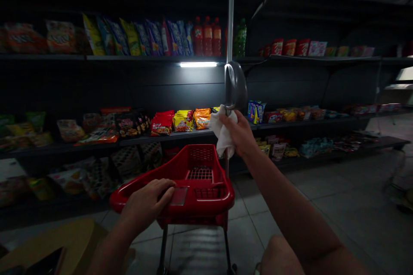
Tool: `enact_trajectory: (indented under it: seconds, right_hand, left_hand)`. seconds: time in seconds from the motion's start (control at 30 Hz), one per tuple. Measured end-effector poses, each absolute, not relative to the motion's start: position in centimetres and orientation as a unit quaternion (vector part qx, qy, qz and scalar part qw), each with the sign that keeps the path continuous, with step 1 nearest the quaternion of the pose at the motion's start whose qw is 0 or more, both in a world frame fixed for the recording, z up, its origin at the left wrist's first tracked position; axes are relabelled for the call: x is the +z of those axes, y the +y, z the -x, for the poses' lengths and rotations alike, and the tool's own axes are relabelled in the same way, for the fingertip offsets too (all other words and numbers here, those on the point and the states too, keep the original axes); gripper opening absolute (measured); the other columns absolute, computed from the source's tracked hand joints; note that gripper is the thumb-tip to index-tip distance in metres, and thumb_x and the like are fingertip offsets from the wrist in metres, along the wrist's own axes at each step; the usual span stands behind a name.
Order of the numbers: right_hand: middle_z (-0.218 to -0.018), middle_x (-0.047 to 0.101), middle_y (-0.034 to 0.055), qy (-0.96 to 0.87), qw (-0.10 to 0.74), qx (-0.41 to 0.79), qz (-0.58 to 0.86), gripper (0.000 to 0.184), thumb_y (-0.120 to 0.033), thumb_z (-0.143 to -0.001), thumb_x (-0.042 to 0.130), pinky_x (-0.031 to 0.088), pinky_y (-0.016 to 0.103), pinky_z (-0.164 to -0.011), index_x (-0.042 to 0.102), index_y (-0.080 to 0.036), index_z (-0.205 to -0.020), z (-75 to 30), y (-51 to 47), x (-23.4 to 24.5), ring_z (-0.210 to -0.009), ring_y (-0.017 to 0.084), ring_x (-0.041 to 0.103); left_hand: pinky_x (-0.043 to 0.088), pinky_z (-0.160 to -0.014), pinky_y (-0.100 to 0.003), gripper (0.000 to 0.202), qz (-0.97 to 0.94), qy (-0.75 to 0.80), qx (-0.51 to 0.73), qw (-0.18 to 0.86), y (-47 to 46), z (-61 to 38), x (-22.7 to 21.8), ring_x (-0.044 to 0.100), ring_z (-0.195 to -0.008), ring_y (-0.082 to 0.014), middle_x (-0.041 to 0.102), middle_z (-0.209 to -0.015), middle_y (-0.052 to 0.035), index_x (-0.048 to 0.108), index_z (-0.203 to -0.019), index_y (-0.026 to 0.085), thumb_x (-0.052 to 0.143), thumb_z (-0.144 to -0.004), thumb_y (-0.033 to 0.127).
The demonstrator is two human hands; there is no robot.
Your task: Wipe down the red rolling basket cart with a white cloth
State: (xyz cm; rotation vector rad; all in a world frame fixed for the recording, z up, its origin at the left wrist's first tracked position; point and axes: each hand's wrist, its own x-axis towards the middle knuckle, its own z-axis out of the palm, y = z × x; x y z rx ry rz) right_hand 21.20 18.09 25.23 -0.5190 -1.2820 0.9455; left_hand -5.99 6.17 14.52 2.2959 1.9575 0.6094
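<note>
A red plastic shopping cart [196, 180] stands in front of me on thin metal legs. My left hand [146, 204] rests on its near rim, fingers curled over the handle edge. My right hand [240, 133] is raised and closed on a white cloth [222, 135], pressing it against a metal pole [230, 13] that rises from the cart's right side. Just above the cloth a grey oval metal piece [235, 86] is fixed to the pole.
Dark store shelves [180, 134] run across the back, stocked with snack bags [135, 36], bottles [208, 34] and noodle packs [161, 123]. A strip light [198, 64] glows under the top shelf. A brown cardboard box [64, 242] sits at lower left. Tiled floor [338, 193] extends right.
</note>
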Motion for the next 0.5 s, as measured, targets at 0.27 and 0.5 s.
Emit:
enact_trajectory:
  seconds: [0.27, 0.5]
  right_hand:
    - [-0.077, 0.06, -0.0013, -0.538, 0.657, 0.445, 0.286, 0.048, -0.056, -0.078, 0.068, 0.044, 0.023, -0.058, 0.062, -0.022, -0.111, -21.3, 16.0, 17.2, -0.065, 0.013, 0.051]
    - [-0.076, 0.065, 0.0005, -0.54, 0.589, 0.548, 0.246, 0.057, -0.068, -0.072, 0.069, 0.049, 0.024, -0.06, 0.065, -0.02, -0.103, -22.5, 16.5, 16.6, -0.067, 0.015, 0.059]
  left_hand:
    - [0.047, -0.091, -0.033, 0.037, -0.742, 0.638, 0.204, 0.038, 5.6, 6.5, 14.4, 0.063, -0.111, -0.0198, 0.069, -0.12, 0.0006, 0.068, -0.113, 0.034, 0.038, -0.095, 0.047]
    - [0.048, -0.093, -0.033, 0.037, -0.746, 0.631, 0.21, 0.024, 5.4, 6.7, 14.3, 0.064, -0.111, -0.0198, 0.07, -0.119, 0.0008, 0.07, -0.111, 0.033, 0.04, -0.094, 0.046]
